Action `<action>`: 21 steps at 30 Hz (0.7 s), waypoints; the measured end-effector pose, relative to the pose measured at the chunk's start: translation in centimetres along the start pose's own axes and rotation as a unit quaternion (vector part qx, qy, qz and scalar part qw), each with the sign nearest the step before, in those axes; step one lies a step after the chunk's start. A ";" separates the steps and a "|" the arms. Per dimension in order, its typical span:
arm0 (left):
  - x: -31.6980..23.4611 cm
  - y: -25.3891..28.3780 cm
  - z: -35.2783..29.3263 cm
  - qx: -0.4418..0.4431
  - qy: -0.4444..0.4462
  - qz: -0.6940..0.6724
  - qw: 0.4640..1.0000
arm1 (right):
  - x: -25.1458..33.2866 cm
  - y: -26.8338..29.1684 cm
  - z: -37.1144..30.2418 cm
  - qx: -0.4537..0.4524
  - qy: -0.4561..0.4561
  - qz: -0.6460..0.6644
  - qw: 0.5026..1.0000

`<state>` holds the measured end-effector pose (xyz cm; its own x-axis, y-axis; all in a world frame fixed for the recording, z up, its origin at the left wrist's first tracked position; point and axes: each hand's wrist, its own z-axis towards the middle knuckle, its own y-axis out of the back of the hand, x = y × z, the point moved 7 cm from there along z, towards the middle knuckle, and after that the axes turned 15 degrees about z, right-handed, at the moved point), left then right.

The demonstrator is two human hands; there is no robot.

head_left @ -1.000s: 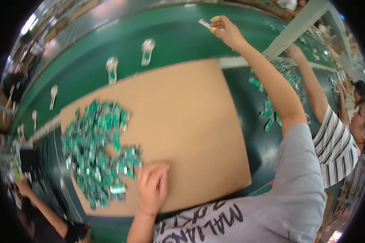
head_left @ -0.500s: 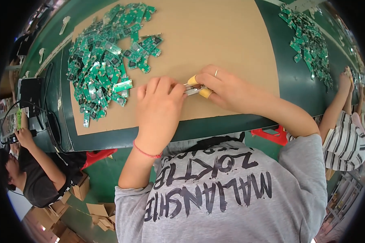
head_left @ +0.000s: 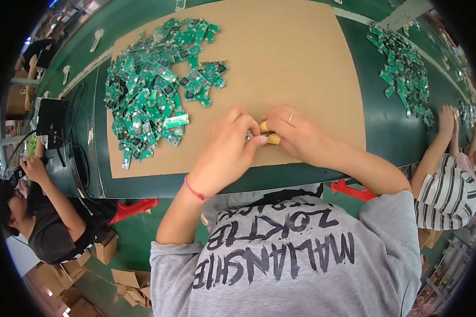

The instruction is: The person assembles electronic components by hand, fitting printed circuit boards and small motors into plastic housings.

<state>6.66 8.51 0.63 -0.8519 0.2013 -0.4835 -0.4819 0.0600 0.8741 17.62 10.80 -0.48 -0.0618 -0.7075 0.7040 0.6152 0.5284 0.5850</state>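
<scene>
Over the near part of a brown cardboard sheet (head_left: 296,58), my two hands meet fingertip to fingertip. My left hand (head_left: 228,145) is closed, thumb and fingers pinched around a small silvery metal piece (head_left: 249,136), mostly hidden by the fingers. My right hand (head_left: 299,136), with yellow finger covers (head_left: 273,139) on thumb and forefinger, pinches at the same spot from the other side. What exactly the piece is cannot be made out. Left of my hands lies a large heap of small green circuit boards (head_left: 148,100), several close to my left wrist.
Another heap of green boards (head_left: 404,74) lies on the dark green table (head_left: 378,124) at the right, near a person in a striped top (head_left: 444,185). At the left, a person in black (head_left: 58,232) works beside a black box (head_left: 52,117) with cables. Cardboard boxes (head_left: 129,280) stand on the floor.
My hands have drawn closer together, and my left fingers have curled over the metal piece, which showed more before. The whole view has shifted slightly, moving the board heap rightward.
</scene>
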 end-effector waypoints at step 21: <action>6.3 5.7 3.3 -0.030 -0.051 0.247 0.967 | 0.3 2.1 0.4 0.011 -0.090 0.147 0.985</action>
<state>-0.74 13.38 2.70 -0.9580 0.2869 0.0024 -0.0351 -0.1254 0.9915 18.58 11.87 1.06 -0.0231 -0.4281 0.9035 0.6110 0.7092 0.3517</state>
